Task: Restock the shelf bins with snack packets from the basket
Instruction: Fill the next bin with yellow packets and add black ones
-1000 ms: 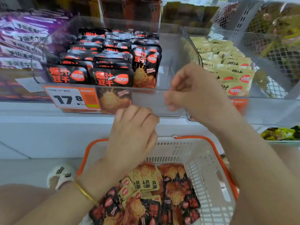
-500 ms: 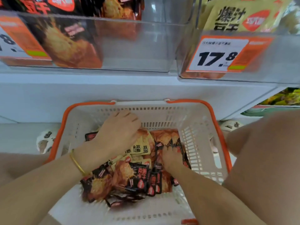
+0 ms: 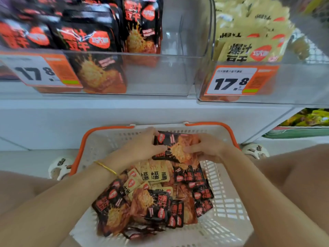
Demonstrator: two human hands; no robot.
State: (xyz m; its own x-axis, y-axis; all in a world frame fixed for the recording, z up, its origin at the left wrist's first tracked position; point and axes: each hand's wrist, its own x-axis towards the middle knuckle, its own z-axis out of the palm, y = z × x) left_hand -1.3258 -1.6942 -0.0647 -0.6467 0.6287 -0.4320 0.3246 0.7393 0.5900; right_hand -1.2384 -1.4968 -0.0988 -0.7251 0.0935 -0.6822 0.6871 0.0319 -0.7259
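Now lifted, left hand [image 3: 142,148] and right hand [image 3: 209,148] clamp fingers [image 3: 191,149] on black packet [image 3: 175,146] between them

Orange 17.8 price tag [image 3: 238,81], white sandal [image 3: 60,167] on pale floor [image 3: 21,157], green packets [image 3: 306,119] low at right.

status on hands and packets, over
Left hand and right hand both grip a bunch of black packets over the basket. Clear bin has space on its right side. Path up looks unobstructed.

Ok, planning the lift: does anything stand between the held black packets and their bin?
Only that bin's clear front wall, above the basket; the held black packets must go over its rim. Nothing else visible.
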